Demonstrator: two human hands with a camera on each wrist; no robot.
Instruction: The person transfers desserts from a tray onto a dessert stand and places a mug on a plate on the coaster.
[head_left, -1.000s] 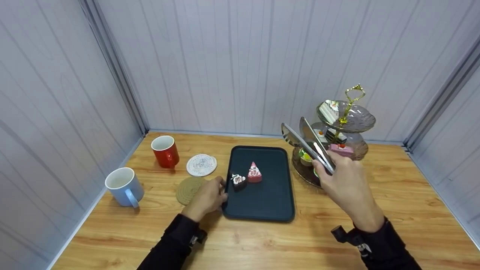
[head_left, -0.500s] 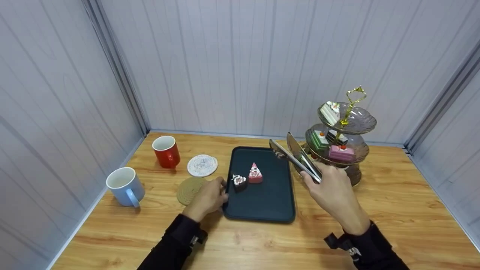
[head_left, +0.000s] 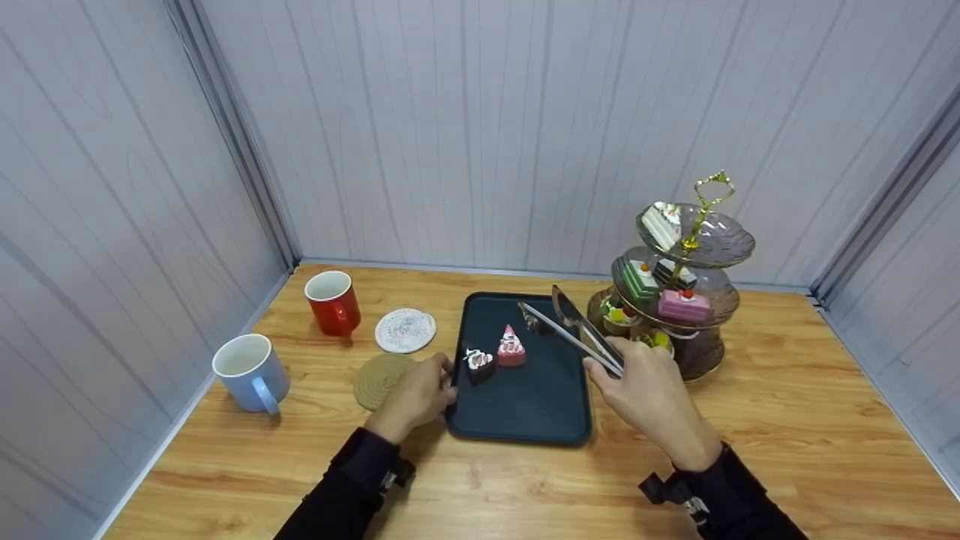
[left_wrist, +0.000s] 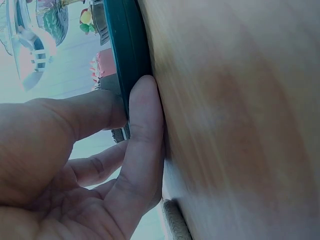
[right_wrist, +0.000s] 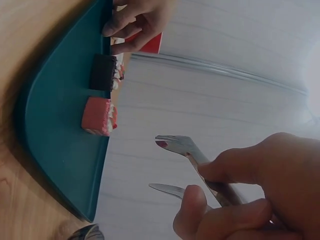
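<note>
My left hand pinches the left rim of a dark green tray between thumb and finger, plain in the left wrist view. On the tray sit a chocolate cake slice and a pink cake slice with white topping. My right hand grips metal serving tongs. The tongs' arms stand apart over the tray's back right part, and in the right wrist view the tongs have nothing between their tips.
Right of the tray stands a tiered cake stand with several small cakes. At left are a red mug, a light blue mug, a white coaster and a woven coaster. Walls enclose the wooden table.
My right hand has moved left and toward me with the tongs, from in front of the cake stand to over the tray's right side. The left hand and tray have stayed put.
</note>
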